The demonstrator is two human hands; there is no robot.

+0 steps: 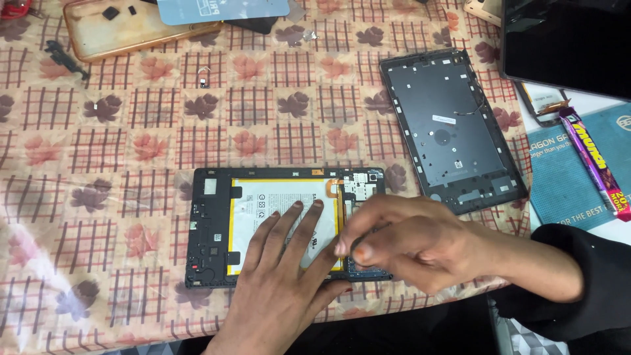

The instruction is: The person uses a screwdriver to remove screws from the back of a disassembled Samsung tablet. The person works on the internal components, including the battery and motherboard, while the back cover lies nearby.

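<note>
Left hand (279,276) is down flat on the opened tablet (217,230), fingers spread wide and pressing on the white battery (263,204) with its yellow edging; nothing gripped there, just the palm and fingertips bearing on the pack. Right hand (411,240) crosses in from the right, fingers pinched narrow, thumb and forefinger drawn together right at the battery's right edge, touching the left hand's forefinger side; whether a small tool sits in that pinch I cannot tell, the hand is blurred. The tablet lies directly beneath both hands, back off, dark frame showing to the left of the left hand, circuit board (360,186) just above the right hand's knuckles; a black sleeve (578,283) runs off behind the right wrist.

Beyond the right hand, up and to the right, lies the removed grey back cover (453,125), inside face up, near but apart from the tablet; further right of that hand, a purple snack wrapper (595,164) rests on a blue mat (565,197); a dark screen panel (565,46) sits above that at the far corner. Well away above the left hand, an orange-rimmed clear phone case (131,29) and a small black bracket (66,58); everything rests on the checked, leaf-patterned tablecloth (98,164).
</note>
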